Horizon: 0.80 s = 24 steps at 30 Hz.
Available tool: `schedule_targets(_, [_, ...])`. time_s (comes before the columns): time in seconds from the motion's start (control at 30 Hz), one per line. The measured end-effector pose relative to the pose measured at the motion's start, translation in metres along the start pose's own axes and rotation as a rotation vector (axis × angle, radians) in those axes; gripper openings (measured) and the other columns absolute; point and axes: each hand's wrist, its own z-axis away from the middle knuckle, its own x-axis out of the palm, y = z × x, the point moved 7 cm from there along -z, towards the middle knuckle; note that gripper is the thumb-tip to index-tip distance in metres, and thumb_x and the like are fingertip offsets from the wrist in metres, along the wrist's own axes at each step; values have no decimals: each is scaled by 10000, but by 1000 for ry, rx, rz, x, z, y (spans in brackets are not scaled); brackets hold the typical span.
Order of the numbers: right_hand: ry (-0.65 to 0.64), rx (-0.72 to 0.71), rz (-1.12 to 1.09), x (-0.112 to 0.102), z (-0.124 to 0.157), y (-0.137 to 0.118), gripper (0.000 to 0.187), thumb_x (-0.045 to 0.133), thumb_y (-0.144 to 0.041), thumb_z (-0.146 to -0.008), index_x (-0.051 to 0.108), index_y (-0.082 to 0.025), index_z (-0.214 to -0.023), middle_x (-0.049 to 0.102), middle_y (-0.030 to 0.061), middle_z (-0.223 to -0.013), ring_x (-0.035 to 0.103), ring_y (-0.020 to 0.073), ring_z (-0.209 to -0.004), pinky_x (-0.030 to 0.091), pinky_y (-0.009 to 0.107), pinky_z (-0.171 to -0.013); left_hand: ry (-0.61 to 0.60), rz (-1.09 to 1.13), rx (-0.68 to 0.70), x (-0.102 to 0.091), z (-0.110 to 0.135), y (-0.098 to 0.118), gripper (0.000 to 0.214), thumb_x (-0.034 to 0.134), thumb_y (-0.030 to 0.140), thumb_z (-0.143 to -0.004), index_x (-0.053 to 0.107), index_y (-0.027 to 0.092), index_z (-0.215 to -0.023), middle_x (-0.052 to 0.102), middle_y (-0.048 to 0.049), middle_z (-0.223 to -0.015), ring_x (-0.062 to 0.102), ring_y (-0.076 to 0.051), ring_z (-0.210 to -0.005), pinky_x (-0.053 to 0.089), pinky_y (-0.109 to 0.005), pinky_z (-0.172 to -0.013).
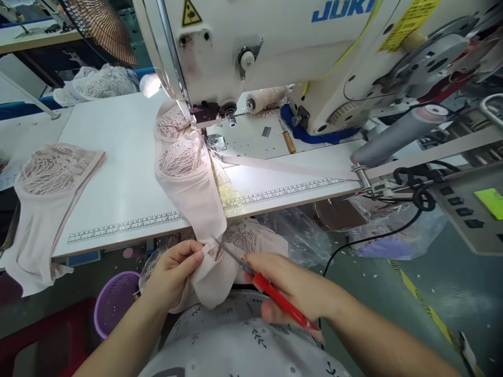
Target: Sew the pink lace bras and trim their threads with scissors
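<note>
A pale pink lace garment [184, 167] trails from under the needle of the white sewing machine [275, 47] down over the table's front edge. My left hand [173, 275] pinches its lower end just below the table. My right hand [291, 290] grips red-handled thread snips [271, 290], whose metal tip touches the fabric right beside my left fingers. More pink lace pieces [251, 238] lie in my lap.
Another pink lace piece [47, 183] hangs over the white table [118, 157] at left. A pink elastic tape [283, 166] runs right to a guide [363, 175]. A purple basket [116, 301] sits below; a control panel [475, 209] is at right.
</note>
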Motion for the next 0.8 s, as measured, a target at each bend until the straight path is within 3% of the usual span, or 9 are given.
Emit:
schedule_targets(0.1, [-73,161,105,22,14,26,399,564,-490,-759,278,-224,-675,398,-43,-632,335,100,-548,255,231,-488,6,-1,10,0,1,0,315,749,439,-649,644,142,-644,567,-9,-614,456,-102,-547,359,-200,-498])
schedule_targets(0.2, [-59,211,132,29,18,35,413,541,-506,-774,262,-224,-663,398,-45,-624,343,97,-541,247,230,-486,-5,-13,42,0,2,-2,277,738,412,-676,664,146,-667,586,-17,-653,481,-113,-593,376,-206,-536])
schedule_targets(0.43, [-33,281,119,25,10,27,411,548,-497,-790,277,-223,-647,413,-48,-606,368,94,-520,270,221,-476,2,-132,101,4,5,-1,243,671,367,-744,620,147,-655,514,12,-589,402,-89,-538,317,-198,-503])
schedule_targets(0.8, [14,333,111,24,3,19,411,609,-451,-760,290,-231,-621,416,-50,-561,350,89,-477,251,212,-438,55,-288,136,13,6,15,202,611,298,-717,550,151,-592,456,40,-525,351,-73,-481,278,-191,-460])
